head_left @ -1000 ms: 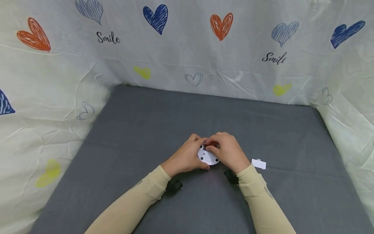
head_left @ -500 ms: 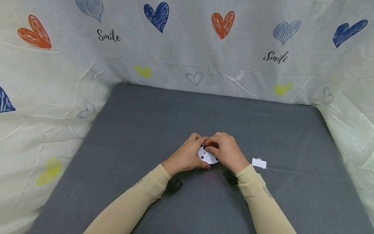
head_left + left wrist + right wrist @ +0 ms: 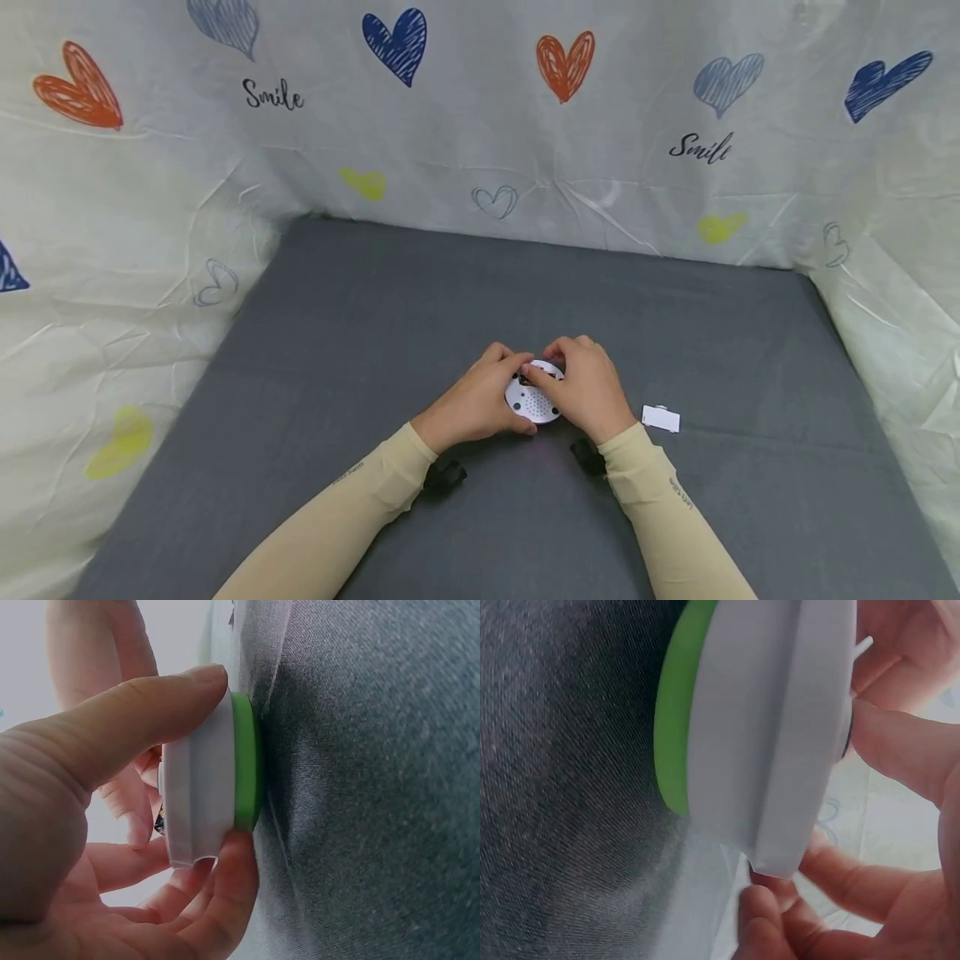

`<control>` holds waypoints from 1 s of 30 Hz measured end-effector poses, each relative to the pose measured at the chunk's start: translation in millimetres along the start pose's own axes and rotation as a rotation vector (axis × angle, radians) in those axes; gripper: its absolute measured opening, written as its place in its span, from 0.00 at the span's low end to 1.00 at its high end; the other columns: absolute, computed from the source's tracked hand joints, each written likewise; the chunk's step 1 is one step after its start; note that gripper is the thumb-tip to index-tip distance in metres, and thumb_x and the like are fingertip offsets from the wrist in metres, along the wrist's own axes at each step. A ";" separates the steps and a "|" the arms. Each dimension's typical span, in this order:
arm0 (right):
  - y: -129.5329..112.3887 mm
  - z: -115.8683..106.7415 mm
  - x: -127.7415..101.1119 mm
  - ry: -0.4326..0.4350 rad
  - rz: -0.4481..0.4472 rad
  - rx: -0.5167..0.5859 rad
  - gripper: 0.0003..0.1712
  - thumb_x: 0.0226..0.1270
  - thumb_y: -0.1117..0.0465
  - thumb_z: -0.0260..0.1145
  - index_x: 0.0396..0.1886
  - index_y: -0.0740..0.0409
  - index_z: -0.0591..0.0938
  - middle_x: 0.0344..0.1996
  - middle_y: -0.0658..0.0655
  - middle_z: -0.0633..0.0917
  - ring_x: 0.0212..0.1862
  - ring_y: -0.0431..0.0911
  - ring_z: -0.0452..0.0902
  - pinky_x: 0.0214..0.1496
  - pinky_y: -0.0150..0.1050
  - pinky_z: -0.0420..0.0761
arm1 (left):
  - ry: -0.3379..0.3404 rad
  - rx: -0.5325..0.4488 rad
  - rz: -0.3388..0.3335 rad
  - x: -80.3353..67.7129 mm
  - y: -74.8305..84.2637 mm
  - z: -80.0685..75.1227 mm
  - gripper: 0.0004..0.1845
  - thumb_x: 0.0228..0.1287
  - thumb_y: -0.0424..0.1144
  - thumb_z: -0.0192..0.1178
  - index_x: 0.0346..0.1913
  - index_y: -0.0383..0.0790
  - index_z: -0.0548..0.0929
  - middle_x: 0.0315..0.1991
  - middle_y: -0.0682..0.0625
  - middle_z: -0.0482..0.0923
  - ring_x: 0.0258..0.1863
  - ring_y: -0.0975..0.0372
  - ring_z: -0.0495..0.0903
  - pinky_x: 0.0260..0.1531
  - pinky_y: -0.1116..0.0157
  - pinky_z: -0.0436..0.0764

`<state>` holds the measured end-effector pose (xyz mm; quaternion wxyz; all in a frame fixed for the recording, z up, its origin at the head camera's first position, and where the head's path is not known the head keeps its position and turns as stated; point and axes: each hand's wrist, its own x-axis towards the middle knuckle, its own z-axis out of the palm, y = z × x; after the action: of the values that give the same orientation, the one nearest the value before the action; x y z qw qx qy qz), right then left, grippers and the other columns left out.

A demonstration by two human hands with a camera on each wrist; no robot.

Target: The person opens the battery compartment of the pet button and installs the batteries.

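Note:
A round white device (image 3: pixel 534 402) with a perforated face and a green underside (image 3: pixel 247 772) rests on the grey table (image 3: pixel 375 333). My left hand (image 3: pixel 480 400) grips its left rim, with the thumb on the white side (image 3: pixel 199 795) and the fingers under the edge. My right hand (image 3: pixel 585 387) holds the right side, fingertips curled over the far edge where a small dark part shows. The right wrist view shows the white body (image 3: pixel 772 727) on edge, with fingers behind it. What the right fingertips pinch is hidden.
A small white rectangular piece (image 3: pixel 661 418) lies on the table just right of my right wrist. White sheeting printed with hearts (image 3: pixel 480 125) walls in the table at the back and on both sides. Black wrist straps (image 3: pixel 444 477) sit under both forearms.
My right fingertips have shifted slightly on the device's far edge, and a small red bit seen under them a second ago no longer shows. The left hand has stayed put.

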<state>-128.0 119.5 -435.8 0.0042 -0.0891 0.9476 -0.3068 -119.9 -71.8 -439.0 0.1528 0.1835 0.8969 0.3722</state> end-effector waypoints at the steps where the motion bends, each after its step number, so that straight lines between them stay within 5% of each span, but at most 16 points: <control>1: -0.3 1.1 -0.4 -0.008 0.022 -0.002 0.23 0.70 0.40 0.76 0.47 0.55 0.89 0.41 0.57 0.85 0.42 0.51 0.78 0.44 0.47 0.79 | 0.006 0.001 -0.001 -0.2 -0.6 0.3 0.53 0.52 0.41 0.87 0.81 0.39 0.71 0.64 0.43 0.72 0.51 0.56 0.78 0.55 0.57 0.82; 13: -0.8 3.9 -0.8 -0.047 0.107 0.045 0.21 0.69 0.37 0.75 0.41 0.50 0.89 0.32 0.51 0.86 0.31 0.46 0.78 0.31 0.41 0.74 | 0.038 -0.012 0.033 -0.1 -4.2 0.9 0.52 0.51 0.39 0.87 0.80 0.39 0.72 0.63 0.45 0.72 0.51 0.57 0.78 0.55 0.57 0.83; 30: 0.7 3.6 -1.1 -0.067 0.132 0.110 0.18 0.66 0.42 0.80 0.38 0.50 0.87 0.29 0.51 0.86 0.28 0.45 0.77 0.29 0.39 0.73 | 0.033 0.012 0.053 0.1 -3.4 1.7 0.53 0.49 0.39 0.88 0.79 0.38 0.73 0.62 0.44 0.73 0.50 0.58 0.77 0.53 0.58 0.81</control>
<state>-126.8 118.2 -439.1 0.0613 -0.0362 0.9325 -0.3542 -120.1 -72.9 -442.6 0.1269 0.2019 0.8964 0.3736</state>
